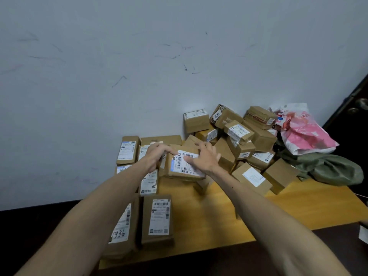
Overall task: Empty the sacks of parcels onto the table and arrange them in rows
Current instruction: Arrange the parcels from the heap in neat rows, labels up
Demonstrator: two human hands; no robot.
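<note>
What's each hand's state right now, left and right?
Left hand: grips the left end of the labelled cardboard parcel.
Right hand: grips the same parcel's right end, thumb on top.

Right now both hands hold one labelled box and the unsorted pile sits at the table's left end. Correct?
Wrong on the side. The left hand and right hand do hold one labelled box, but the unsorted pile sits at the table's right end, beside the green sack. The head view shows it.
</note>
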